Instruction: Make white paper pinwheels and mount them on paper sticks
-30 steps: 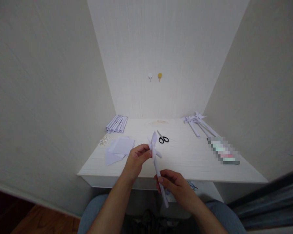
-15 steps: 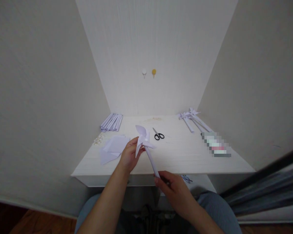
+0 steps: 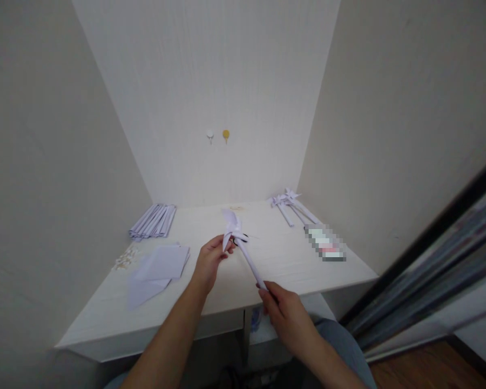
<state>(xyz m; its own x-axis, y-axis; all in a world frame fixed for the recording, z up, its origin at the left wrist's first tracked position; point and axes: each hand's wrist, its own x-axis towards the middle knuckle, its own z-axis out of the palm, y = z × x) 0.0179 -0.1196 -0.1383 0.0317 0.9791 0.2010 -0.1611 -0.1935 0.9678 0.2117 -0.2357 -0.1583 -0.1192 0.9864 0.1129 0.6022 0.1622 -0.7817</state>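
Midair above white bench: white paper pinwheel on rolled paper stick. Left hand pinches pinwheel head; right hand grips stick's near end. Looks assembled. Finished pinwheels far right; folded sheets, rolled sticks left, unused.

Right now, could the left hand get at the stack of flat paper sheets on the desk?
Probably yes. The left hand only pinches the pinwheel head, and the paper sheets lie just to its left on the desk, with nothing between; it would have to let go first.
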